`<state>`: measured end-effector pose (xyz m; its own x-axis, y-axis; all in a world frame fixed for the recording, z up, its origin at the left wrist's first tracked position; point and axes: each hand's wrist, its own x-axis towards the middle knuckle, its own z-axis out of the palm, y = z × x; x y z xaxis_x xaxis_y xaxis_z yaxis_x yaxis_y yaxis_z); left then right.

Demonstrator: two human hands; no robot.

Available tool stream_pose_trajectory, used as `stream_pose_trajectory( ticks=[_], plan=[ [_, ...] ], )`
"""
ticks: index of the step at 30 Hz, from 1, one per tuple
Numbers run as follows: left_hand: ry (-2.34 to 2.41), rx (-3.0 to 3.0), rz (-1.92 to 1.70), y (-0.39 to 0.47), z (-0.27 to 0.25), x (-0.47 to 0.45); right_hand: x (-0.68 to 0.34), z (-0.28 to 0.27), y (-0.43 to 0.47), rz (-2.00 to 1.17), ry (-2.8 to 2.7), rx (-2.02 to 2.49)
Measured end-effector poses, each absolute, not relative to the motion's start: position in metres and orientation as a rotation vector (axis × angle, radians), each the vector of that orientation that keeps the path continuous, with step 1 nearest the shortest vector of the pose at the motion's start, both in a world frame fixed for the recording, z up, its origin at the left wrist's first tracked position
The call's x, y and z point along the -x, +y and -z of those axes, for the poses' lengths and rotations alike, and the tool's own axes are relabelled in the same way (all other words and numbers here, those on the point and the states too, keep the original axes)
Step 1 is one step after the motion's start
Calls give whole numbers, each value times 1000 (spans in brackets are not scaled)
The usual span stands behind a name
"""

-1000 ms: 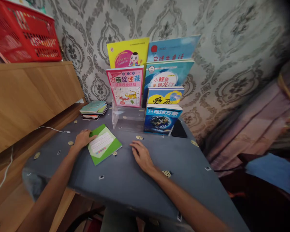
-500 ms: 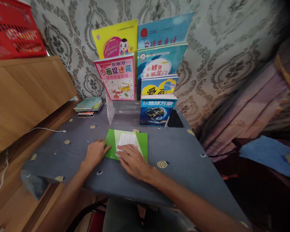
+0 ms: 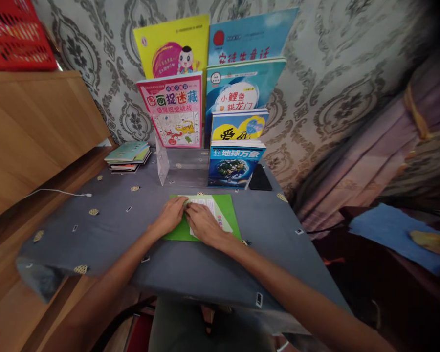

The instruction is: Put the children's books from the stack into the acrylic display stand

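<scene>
A thin green booklet [image 3: 227,208] with a pale slanted band and a white printed panel lies flat on the table in front of me. My left hand [image 3: 172,215] reaches over its left side, fingers closed in a pinch near the upper left. Close against it, my right hand [image 3: 205,222] rests on the white panel with bent fingers. The fingertips of both hands meet at a small pale edge of the booklet; the exact grip there is partly hidden.
Behind the booklet, a clear stand [image 3: 163,164] holds upright children's books, among them a pink one [image 3: 176,112] and a blue one [image 3: 234,166]. A book stack [image 3: 128,156] sits at left, a dark flat object [image 3: 260,177] at right. A white cable [image 3: 69,192] crosses the left edge.
My left hand has moved right onto the booklet, and its fingers now meet those of my right hand. The booklet has shifted a little right in view as the camera moved.
</scene>
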<state>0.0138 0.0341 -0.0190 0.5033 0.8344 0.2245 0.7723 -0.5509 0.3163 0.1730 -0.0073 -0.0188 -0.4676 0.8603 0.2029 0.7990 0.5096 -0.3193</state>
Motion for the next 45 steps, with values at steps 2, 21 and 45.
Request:
stream_pose_trajectory(
  ticks=[2,21,45],
  plan=[
    [1372,-2591,-524,38,26,-17,-183,21,3,-220,-2412,1480],
    [1640,-2608,-325,33,26,-4,-267,46,3,-86,-2173,1862],
    [1528,-2669,-324,42,25,-5,-270,45,4,-119,-2154,1820]
  ],
)
